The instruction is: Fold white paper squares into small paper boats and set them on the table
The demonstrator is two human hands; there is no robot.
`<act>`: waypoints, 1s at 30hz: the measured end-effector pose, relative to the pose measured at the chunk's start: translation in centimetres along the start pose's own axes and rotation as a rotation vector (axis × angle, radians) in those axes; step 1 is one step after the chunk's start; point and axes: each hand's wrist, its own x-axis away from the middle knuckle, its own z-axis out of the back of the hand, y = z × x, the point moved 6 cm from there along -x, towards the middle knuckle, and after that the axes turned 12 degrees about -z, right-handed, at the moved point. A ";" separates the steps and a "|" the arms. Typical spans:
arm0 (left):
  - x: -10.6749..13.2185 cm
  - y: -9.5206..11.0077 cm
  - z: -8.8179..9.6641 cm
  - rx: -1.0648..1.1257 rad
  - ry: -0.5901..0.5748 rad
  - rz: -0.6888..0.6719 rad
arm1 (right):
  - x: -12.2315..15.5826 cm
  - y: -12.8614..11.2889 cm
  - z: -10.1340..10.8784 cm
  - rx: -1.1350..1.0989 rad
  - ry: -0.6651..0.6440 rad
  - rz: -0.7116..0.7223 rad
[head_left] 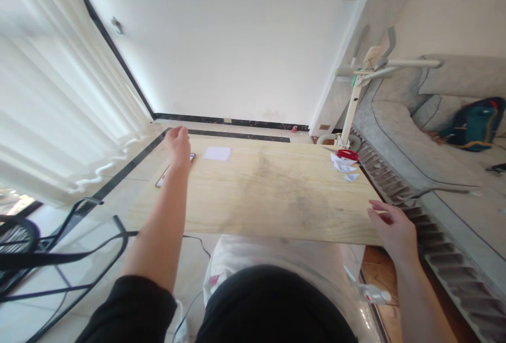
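Observation:
My left hand (178, 145) reaches far over the wooden table (276, 190) and rests on a phone (166, 174) lying near the table's far left corner; its fingers point away and are hard to make out. A small white paper pad (217, 154) lies just right of that hand. My right hand (391, 224) hovers at the table's near right corner, fingers loosely curled and apart, holding nothing. Folded white paper pieces (344, 166) and red scissors (348, 154) lie at the far right edge.
A grey sofa (419, 137) with a teal backpack (474, 124) runs along the right. A white lamp stand (356, 95) rises beyond the table. White curtains (51, 95) hang left, with a black wire chair (59, 248) and cables on the floor. A plastic bottle (371, 293) lies by my right arm.

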 end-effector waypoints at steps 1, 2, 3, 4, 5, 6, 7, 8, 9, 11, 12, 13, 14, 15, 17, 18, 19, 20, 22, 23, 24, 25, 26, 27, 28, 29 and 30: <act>-0.3 -0.9 -1.3 -0.053 -0.044 -0.004 | 0.2 0.4 0.2 0.001 -0.004 -0.023; -0.3 -1.7 -2.6 -0.098 -0.100 -0.020 | 0.3 0.6 0.3 0.000 -0.005 -0.034; -0.2 -2.3 -3.8 -0.138 -0.165 -0.047 | 0.4 0.8 0.4 -0.004 -0.012 -0.034; 0.1 -2.9 -4.8 -0.175 -0.232 -0.077 | 0.6 0.8 0.5 -0.010 -0.016 -0.029; 0.6 -3.4 -5.7 -0.210 -0.301 -0.105 | 0.7 0.8 0.6 -0.016 -0.018 -0.023; 1.0 -3.9 -6.4 -0.241 -0.370 -0.130 | 0.8 0.7 0.6 -0.023 -0.023 -0.018; 1.4 -4.4 -6.9 -0.268 -0.432 -0.153 | 0.9 0.7 0.6 -0.029 -0.028 -0.015; 1.8 -4.9 -7.2 -0.293 -0.487 -0.173 | 1.0 0.6 0.6 -0.034 -0.036 -0.014; 2.1 -5.3 -7.5 -0.316 -0.531 -0.192 | 1.1 0.5 0.5 -0.038 -0.048 -0.012; 2.4 -6.0 -7.9 -0.351 -0.604 -0.220 | 1.4 0.2 0.1 -0.049 -0.074 -0.007; 2.5 -6.2 -8.1 -0.363 -0.630 -0.233 | 1.6 0.0 -0.1 -0.060 -0.086 -0.006; 2.6 -6.4 -8.4 -0.373 -0.651 -0.243 | 1.8 -0.2 -0.4 -0.076 -0.096 -0.009; 2.6 -6.6 -8.7 -0.381 -0.668 -0.251 | 2.0 -0.4 -0.7 -0.096 -0.107 -0.014; 2.6 -6.7 -9.0 -0.388 -0.681 -0.257 | 2.2 -0.7 -1.1 -0.122 -0.118 -0.023; 2.7 -6.9 -9.6 -0.398 -0.699 -0.267 | 2.8 -1.4 -2.0 -0.169 -0.150 -0.034; 2.7 -7.0 -9.8 -0.401 -0.704 -0.271 | 3.1 -1.8 -2.6 -0.197 -0.178 -0.042; 2.7 -7.1 -10.0 -0.402 -0.706 -0.276 | 3.5 -2.3 -3.1 -0.225 -0.201 -0.046; 2.7 -7.1 -10.1 -0.402 -0.707 -0.281 | 3.9 -2.8 -3.7 -0.247 -0.223 -0.042; 2.6 -7.2 -10.3 -0.400 -0.713 -0.284 | 4.6 -3.7 -4.6 -0.286 -0.260 -0.030; 2.6 -7.2 -10.4 -0.399 -0.719 -0.282 | 4.9 -4.2 -4.9 -0.305 -0.279 -0.017; 2.6 -7.2 -10.5 -0.399 -0.726 -0.279 | 5.1 -4.6 -5.2 -0.315 -0.298 -0.006; 2.6 -7.2 -10.5 -0.399 -0.734 -0.275 | 5.3 -4.9 -5.4 -0.317 -0.316 0.004; 2.6 -7.2 -10.5 -0.399 -0.741 -0.271 | 5.4 -5.1 -5.6 -0.316 -0.332 0.010; 2.6 -7.2 -10.6 -0.401 -0.747 -0.268 | 5.5 -5.3 -5.7 -0.314 -0.342 0.014; 2.6 -7.2 -10.6 -0.403 -0.752 -0.266 | 5.5 -5.4 -5.7 -0.312 -0.349 0.014; 2.6 -7.2 -10.6 -0.406 -0.756 -0.265 | 5.5 -5.4 -5.7 -0.311 -0.352 0.014; 2.6 -7.2 -10.6 -0.410 -0.758 -0.265 | 5.4 -5.5 -5.7 -0.312 -0.356 0.014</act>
